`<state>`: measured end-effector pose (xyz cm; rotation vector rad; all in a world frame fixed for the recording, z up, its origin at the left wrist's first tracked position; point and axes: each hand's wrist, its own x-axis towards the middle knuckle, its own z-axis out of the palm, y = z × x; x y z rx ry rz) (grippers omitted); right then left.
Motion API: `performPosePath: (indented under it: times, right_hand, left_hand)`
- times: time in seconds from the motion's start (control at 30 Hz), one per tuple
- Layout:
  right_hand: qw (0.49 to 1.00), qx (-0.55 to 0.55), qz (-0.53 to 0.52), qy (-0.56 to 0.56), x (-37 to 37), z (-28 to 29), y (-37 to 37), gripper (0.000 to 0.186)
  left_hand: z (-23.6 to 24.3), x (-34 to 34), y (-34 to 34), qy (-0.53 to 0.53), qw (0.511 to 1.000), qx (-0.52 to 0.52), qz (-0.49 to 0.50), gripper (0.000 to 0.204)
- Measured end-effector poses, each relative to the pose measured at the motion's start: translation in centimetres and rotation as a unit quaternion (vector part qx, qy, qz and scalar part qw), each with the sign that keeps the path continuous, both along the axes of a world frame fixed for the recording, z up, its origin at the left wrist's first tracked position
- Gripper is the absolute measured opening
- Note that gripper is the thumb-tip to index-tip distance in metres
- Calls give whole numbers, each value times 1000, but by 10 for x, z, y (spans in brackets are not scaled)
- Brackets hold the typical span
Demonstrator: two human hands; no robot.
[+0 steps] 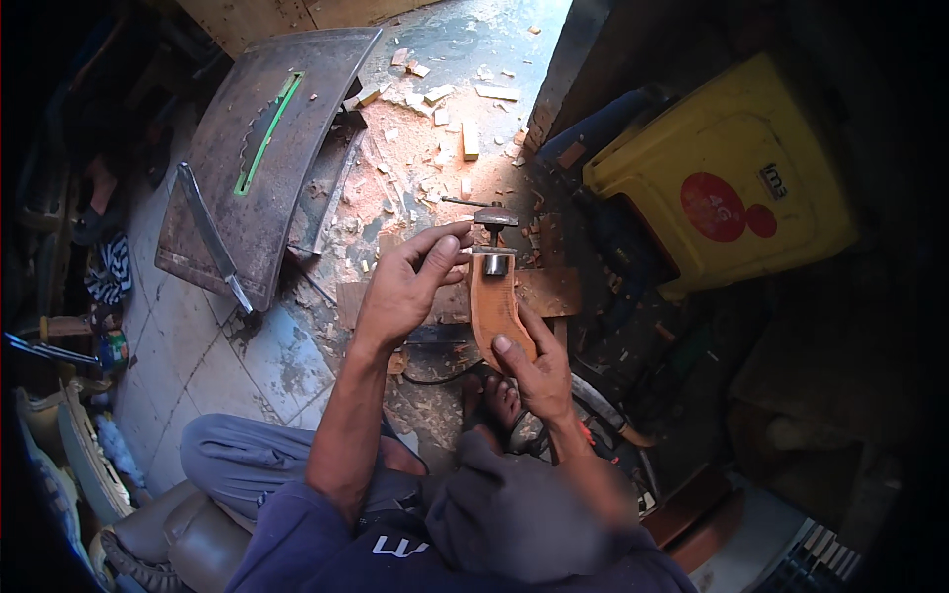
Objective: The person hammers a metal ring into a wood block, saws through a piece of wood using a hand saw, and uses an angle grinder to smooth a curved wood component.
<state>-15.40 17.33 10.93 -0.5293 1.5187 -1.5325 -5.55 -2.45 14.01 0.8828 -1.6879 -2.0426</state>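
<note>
A curved, flat wooden piece (493,314) stands upright in front of me, wider at the bottom. My right hand (536,371) grips its lower end, thumb on the near face. A shiny metal cylinder (496,264) sits against the wood's top end. Above it is a round, worn metal head (495,215) on a screw, with a thin bar (463,202) sticking out to the left. My left hand (415,282) is beside the wood's upper left edge, its fingers curled and thumb close to them. Whatever those fingers pinch, if anything, is hidden.
A rusty metal saw table (213,222) with a toothed blade (259,136) in a green-edged slot stands at the left; a metal bar (213,237) lies across it. Wood scraps (470,140) and sawdust cover the floor ahead. A yellow container (633,168) is at the right.
</note>
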Motion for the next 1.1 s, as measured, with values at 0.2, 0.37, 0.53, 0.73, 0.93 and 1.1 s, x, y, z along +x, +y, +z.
performPosePath:
  times: [0.2,0.37,0.53,0.73,0.93,1.1]
  right_hand:
    - [993,-23,-37,-112,16,5,-10,68]
    - [994,-51,-38,-93,18,-2,-11,72]
    - [993,-63,-11,-101,21,-4,-9,79]
    - [990,-66,25,-119,25,-9,-6,84]
    - [987,-64,37,-143,26,-11,-5,88]
    - [987,-69,48,-140,27,-14,-7,91]
  left_hand:
    - [-14,1,3,11,993,106,-55,55]
    - [-20,-4,7,14,994,82,-71,50]
    - [-31,-8,10,13,998,48,-38,43]
    - [-25,-14,17,-3,993,113,-20,42]
    - [-28,-15,6,8,993,105,-57,54]
    - [-20,-20,0,-14,990,97,-97,60]
